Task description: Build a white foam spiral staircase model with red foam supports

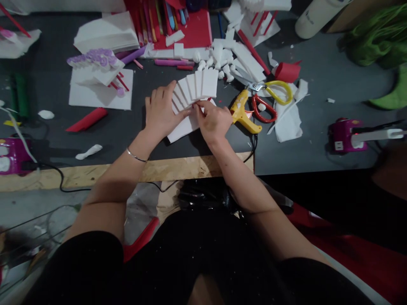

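A white fan-shaped piece (195,88), made of several overlapping flat strips, lies on the dark tabletop over a white flat sheet (184,128). My left hand (161,109) is closed on the fan's left side, its thumb along the lower edge. At the narrow lower end of the fan, my right hand (214,120) pinches with thumb and forefinger; what sits between them is too small to make out. A bit of red shows just above the right hand. Beside that hand lies a yellow glue gun (243,112), with scissors (259,87) with yellow and red handles behind it.
White foam scraps (219,57) and colored rolled sticks (159,21) crowd the back. A purple-topped white model (100,67) stands at left on a white base. Red rolls (87,120), a white bottle (318,19), green strands (375,34) and a purple power block (346,135) lie around.
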Demonstrator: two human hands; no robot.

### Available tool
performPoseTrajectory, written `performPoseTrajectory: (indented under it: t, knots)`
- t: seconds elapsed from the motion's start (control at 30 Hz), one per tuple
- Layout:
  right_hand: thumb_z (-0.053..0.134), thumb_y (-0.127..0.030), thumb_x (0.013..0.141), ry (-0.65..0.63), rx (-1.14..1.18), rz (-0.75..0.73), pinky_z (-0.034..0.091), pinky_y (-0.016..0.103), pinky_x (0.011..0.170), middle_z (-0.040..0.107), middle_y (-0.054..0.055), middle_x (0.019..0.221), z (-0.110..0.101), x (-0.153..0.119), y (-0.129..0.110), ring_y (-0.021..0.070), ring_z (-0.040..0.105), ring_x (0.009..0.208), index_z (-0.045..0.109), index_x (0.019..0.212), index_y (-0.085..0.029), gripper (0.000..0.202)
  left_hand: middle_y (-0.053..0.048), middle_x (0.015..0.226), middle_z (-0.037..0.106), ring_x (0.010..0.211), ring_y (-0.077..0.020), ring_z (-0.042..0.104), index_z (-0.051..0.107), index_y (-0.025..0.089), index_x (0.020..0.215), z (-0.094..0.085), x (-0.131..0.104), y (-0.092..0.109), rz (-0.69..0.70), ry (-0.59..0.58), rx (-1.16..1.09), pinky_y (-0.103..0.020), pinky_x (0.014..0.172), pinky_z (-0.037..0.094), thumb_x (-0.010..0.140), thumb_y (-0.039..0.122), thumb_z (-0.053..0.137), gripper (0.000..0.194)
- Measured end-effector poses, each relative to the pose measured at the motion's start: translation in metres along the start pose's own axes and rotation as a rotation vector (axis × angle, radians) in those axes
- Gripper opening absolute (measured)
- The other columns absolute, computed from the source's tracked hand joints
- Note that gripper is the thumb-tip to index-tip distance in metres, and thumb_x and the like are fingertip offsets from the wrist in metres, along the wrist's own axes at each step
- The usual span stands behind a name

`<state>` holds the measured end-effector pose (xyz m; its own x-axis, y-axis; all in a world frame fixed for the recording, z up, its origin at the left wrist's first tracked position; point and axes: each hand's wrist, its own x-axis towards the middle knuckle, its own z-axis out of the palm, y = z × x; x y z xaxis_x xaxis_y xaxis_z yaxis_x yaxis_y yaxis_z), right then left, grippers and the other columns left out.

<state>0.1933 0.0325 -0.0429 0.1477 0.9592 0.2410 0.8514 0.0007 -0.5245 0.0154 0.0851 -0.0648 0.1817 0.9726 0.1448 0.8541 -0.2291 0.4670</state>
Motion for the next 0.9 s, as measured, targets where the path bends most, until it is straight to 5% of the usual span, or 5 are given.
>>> performPoseTrajectory:
  t: [0.2,0.47,0.63,0.9]
  knots:
    - [0.054,-0.038,0.1,0.051,-0.013,-0.027,0.049,0.037,0.084,0.073,0.002,0.071,0.0073,-0.0019,0.0043,0.017,0.067,0.072,0.08,0.1,-0.023,0.029,-0.012,0.117,0.069,0.149,-0.0355,0.021,0.06,0.036,0.129,0.0061,-0.0027,-0.0049,0.067,0.07,-0.085,-0.056,0.108,0.018,0.072,0.104,0.03,0.095]
    - [0.055,-0.039,0.101,-0.056,0.021,0.042,0.049,0.042,0.09,0.074,0.003,0.074,0.0,-0.0031,-0.0013,0.02,0.069,0.077,0.079,0.104,-0.023,0.029,-0.011,0.134,0.064,0.132,-0.0411,0.04,0.053,0.034,0.139,0.0075,-0.0064,-0.0054,0.038,0.08,-0.164,-0.061,0.105,0.026,0.057,0.109,0.049,0.111]
    - [0.057,-0.038,0.101,-0.088,0.042,0.048,0.049,0.042,0.091,0.073,0.002,0.073,-0.0005,-0.0026,-0.0014,0.0204,0.069,0.078,0.079,0.107,-0.024,0.027,-0.011,0.121,0.069,0.141,-0.0382,0.034,0.062,0.035,0.126,0.0076,-0.0063,-0.0046,0.045,0.098,-0.139,-0.059,0.105,0.023,0.068,0.106,0.039,0.094]
    - [0.059,-0.035,0.099,-0.064,0.001,0.017,0.049,0.038,0.085,0.074,0.002,0.073,0.0038,-0.003,0.0017,0.0191,0.069,0.075,0.08,0.106,-0.025,0.024,-0.011,0.121,0.067,0.145,-0.0387,0.025,0.06,0.035,0.127,0.0077,-0.0055,-0.0028,0.064,0.095,-0.13,-0.059,0.102,0.022,0.063,0.111,0.03,0.104]
